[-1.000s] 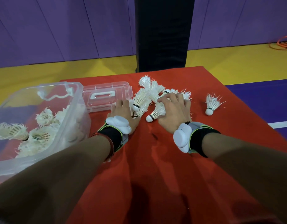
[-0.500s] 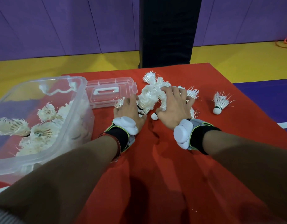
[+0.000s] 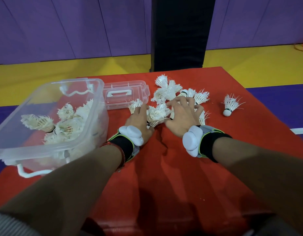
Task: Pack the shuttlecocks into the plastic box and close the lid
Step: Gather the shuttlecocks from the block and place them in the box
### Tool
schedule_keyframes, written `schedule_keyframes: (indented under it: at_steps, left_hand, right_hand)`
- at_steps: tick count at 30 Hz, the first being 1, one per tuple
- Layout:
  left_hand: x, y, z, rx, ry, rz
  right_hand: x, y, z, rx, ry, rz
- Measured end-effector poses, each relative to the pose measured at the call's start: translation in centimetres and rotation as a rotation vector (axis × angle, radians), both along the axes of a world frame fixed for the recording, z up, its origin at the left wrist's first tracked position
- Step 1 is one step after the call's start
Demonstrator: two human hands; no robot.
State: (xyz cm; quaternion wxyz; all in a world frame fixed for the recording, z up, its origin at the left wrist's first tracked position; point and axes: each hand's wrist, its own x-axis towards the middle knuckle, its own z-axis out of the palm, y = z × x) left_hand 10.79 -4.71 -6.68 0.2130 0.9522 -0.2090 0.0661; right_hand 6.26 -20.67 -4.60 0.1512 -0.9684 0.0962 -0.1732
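1. The shuttlecocks [image 3: 166,92], white and frayed, lie heaped on the red table [image 3: 164,176] right of the lid [image 3: 125,94]; one shuttlecock [image 3: 230,106] stands well apart
2. The clear plastic box [image 3: 96,120], open at left, already holds several
3. The left hand [image 3: 140,120] and right hand [image 3: 183,114] cup the heap from both sides, each grip half curled, fingers spread against feathers, clamped on none

Red mat [image 3: 164,176]: box [image 3: 98,106], lid [image 3: 126,96], shuttlecocks [image 3: 167,89] (loose).
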Motion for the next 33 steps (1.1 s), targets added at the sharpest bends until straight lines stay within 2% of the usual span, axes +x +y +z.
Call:
schedule_keyframes:
  at_steps: [9, 17, 33]
  left_hand:
    - [-4.3, 2.6, 0.4, 0.007, 0.019, -0.064]
    - [-7.9, 4.2, 1.1, 0.04, 0.047, -0.158]
    - [-9.5, 5.4, 2.8, 0.173, 0.185, -0.137]
  right_hand:
    - [-4.2, 1.8, 0.9, 0.002, 0.109, 0.0]
    - [-7.6, 3.4, 1.2, 0.144, 0.174, -0.009]
    - [-10.2, 3.2, 0.5, 0.299, 0.225, -0.019]
